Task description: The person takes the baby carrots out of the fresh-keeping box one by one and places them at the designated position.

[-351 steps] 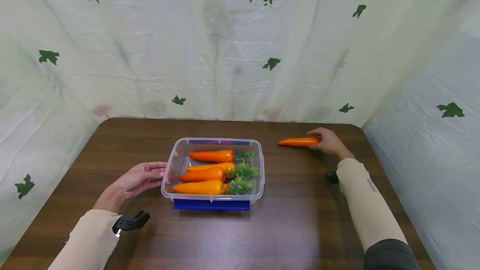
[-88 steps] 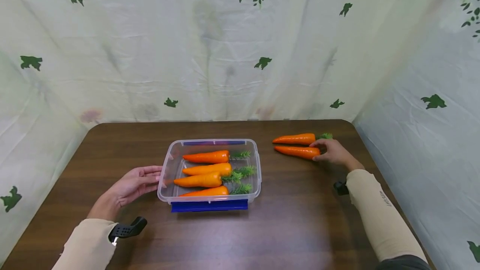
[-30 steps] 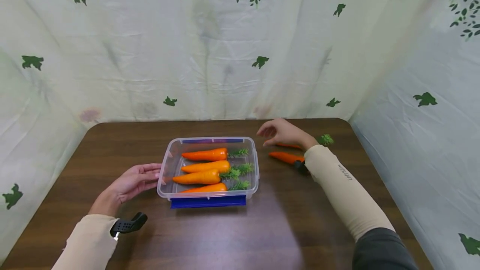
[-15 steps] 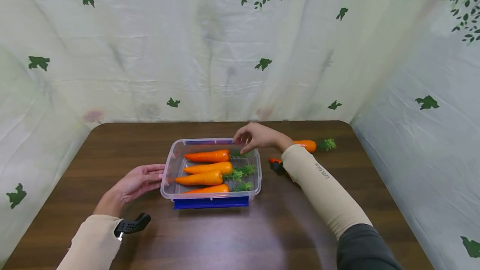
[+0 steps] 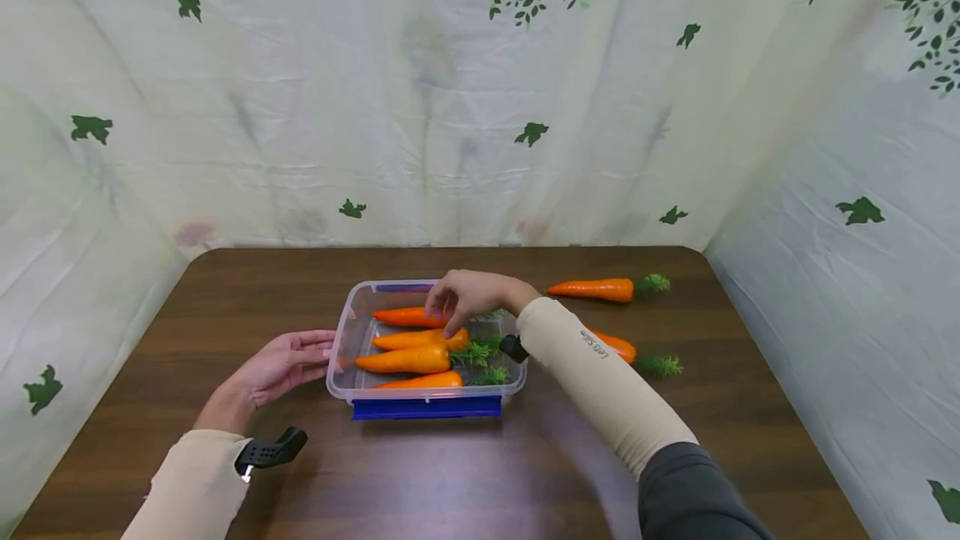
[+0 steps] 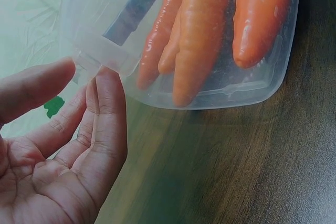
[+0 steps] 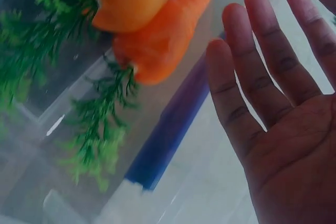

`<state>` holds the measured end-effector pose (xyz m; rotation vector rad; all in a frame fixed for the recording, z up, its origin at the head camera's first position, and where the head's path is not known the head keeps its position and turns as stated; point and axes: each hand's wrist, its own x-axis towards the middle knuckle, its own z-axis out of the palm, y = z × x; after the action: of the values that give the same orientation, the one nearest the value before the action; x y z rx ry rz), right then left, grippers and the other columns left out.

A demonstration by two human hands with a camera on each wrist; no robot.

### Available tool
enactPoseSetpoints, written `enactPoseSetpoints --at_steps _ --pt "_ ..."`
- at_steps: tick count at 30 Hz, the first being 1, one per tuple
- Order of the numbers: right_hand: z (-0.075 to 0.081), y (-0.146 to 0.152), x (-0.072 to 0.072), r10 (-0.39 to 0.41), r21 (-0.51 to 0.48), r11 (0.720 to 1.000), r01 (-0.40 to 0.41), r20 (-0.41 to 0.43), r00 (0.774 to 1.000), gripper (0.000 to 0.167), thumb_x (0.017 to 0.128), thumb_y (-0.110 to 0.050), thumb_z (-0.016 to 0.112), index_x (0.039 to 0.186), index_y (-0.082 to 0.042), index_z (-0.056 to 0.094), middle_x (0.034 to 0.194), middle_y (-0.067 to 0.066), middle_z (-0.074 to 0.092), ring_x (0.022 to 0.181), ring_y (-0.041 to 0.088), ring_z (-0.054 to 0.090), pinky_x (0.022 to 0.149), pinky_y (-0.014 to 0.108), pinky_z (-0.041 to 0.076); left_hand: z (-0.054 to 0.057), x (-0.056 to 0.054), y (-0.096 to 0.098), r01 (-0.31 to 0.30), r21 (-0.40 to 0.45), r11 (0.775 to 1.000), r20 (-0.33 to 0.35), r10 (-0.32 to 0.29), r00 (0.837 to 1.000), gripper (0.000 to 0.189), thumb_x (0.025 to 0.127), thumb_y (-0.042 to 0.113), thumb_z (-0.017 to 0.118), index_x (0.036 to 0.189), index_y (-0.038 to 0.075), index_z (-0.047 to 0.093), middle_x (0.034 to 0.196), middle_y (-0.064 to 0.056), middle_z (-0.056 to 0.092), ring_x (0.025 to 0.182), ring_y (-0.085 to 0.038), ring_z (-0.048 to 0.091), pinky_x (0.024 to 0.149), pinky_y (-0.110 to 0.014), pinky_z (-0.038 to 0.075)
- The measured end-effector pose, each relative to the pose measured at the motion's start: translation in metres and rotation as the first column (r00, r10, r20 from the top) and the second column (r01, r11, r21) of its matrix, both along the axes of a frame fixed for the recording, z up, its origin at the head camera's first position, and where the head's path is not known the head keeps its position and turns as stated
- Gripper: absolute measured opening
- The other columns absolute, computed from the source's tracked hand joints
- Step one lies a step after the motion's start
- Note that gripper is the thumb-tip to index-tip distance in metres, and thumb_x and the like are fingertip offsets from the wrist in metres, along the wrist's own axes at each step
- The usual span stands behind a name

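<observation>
A clear plastic box [image 5: 362, 297] with blue latches holds several orange carrots with green tops. My left hand [image 5: 277, 369] rests straight fingertips against the box's left wall; the left wrist view shows its fingertips [image 6: 107, 80] at the box corner. Over the box hovers my right hand [image 5: 476, 298], its fingers bent downward. Its fingertips hang close above the yellow-orange carrot [image 5: 408, 340] and partly cover the back carrot [image 5: 405, 317]. Nothing is between its fingers, which spread loosely beside the back latch [image 7: 173, 124] in the right wrist view.
Right of the box, a carrot [image 5: 596, 290] lies near the table's back edge. A second carrot [image 5: 615, 347] lies nearer, partly hidden by the right sleeve [image 5: 600, 390]. A white patterned curtain [image 5: 465, 107] stands behind the brown table [image 5: 450, 482].
My right hand has left the nearer carrot on the table and moved left over the box. Compared with the oldest frame, one more carrot lies on the table. My left hand stays at the box.
</observation>
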<state>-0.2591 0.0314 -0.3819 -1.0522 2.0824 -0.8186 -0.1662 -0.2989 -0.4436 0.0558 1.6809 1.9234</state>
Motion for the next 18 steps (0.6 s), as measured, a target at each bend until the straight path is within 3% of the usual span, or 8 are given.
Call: enactPoseSetpoints --at_steps 6,11,18 --pt "-0.002 -0.017 0.004 0.03 0.047 0.998 -0.034 0.081 0.996 0.037 0.079 0.0 0.077 0.113 0.005 0.064 0.104 0.02 0.063 0.09 0.021 0.058 0.076 0.025 0.053 -0.002 -0.001 -0.001 0.004 0.003 1.0 0.0 -0.004 1.0 0.036 0.097 0.004 0.054 0.132 -0.005 0.048 0.114 -0.001 0.065 0.101 -0.018 0.067 0.09 -0.031 0.052" --pt "-0.004 -0.027 0.004 0.044 0.1 0.994 -0.052 0.081 0.996 0.037 0.078 -0.001 0.078 0.113 0.003 0.065 0.103 0.018 0.063 0.088 0.017 0.056 0.075 0.022 0.052 -0.001 -0.003 -0.001 0.003 0.008 1.0 0.006 -0.003 1.0 0.039 0.097 0.004 0.054 0.133 -0.006 0.046 0.114 -0.001 0.065 0.101 -0.018 0.066 0.09 -0.031 0.053" --pt "-0.011 -0.032 0.004 -0.012 0.175 0.985 -0.007 0.109 0.994 0.033 0.078 -0.007 0.079 0.109 -0.006 0.066 0.099 0.008 0.061 0.087 0.016 0.053 0.075 0.023 0.052 0.0 -0.005 -0.003 -0.001 0.004 1.0 0.009 0.001 1.0 0.041 0.097 0.004 0.054 0.135 -0.008 0.044 0.115 -0.002 0.065 0.102 -0.019 0.066 0.09 -0.031 0.052"
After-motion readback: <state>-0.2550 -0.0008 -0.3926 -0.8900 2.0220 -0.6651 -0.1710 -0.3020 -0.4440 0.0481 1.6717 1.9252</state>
